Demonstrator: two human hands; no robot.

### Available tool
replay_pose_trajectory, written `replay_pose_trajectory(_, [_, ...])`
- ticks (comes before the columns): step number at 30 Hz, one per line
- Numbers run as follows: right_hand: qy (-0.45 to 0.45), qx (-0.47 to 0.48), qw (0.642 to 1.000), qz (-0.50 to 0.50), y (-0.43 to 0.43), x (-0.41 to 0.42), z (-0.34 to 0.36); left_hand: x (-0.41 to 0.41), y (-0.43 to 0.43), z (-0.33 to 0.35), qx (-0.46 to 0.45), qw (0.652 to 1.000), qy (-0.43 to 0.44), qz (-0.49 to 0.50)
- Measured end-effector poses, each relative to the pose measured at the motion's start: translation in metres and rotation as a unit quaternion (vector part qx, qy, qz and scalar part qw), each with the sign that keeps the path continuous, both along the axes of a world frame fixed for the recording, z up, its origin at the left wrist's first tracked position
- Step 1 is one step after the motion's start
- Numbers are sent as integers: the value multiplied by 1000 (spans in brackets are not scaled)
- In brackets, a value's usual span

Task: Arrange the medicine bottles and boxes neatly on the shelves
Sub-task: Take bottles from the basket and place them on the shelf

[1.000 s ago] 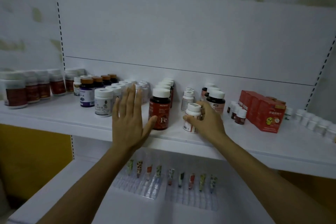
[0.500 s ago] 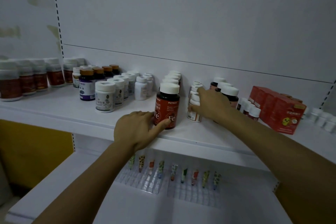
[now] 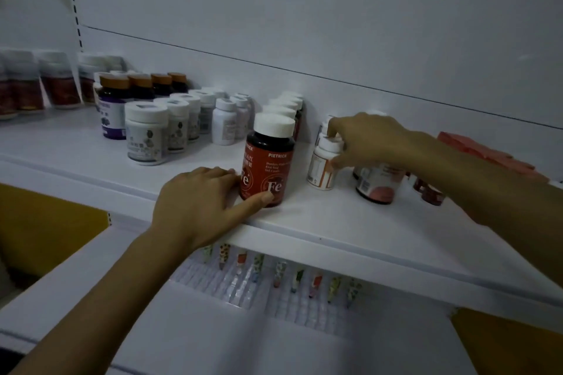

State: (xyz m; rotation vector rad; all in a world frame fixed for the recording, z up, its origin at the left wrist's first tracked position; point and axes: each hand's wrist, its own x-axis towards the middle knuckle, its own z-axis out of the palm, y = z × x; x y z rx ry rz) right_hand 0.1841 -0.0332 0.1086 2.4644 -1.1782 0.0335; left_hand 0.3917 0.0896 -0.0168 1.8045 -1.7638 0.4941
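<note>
1. Fe bottle (image 3: 268, 161): red label, white cap, upright near the front edge of the upper shelf (image 3: 335, 222). It heads a file of white-capped bottles (image 3: 285, 105) running back to the wall.
2. Left hand (image 3: 199, 201): grip narrow and low. Curled fingers lie against the bottle's left side and the thumb lies across the front of its base. The bottle looks to be standing on the shelf, not lifted.
3. Small white bottle (image 3: 323, 164): upright just right of the Fe bottle, apart from it. Right hand (image 3: 368, 140): grip pinching it, fingertips on the cap, thumb on the body.
4. Risk: the hold on the Fe bottle sits well below its middle. A push backward could tip it into the file behind and topple several. A pull forward could take it off the edge.
5. Risk: the right forearm passes over a dark pink-labelled bottle (image 3: 377, 187). A dropped wrist could knock it.
6. Hard to read:
   - The file behind shows caps only.
   - The red boxes (image 3: 475, 149) are mostly covered by the forearm.
   - The jars at far left are blurred.
   - The sachets (image 3: 274, 271) on the lower shelf are cut off at the top.
   - Small print on the labels is illegible.
</note>
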Motion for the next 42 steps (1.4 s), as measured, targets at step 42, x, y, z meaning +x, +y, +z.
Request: replay_pose_trajectory(42, [-726,-13,678,117,87,2,-10,46,-12,23,-140,959,160,-188])
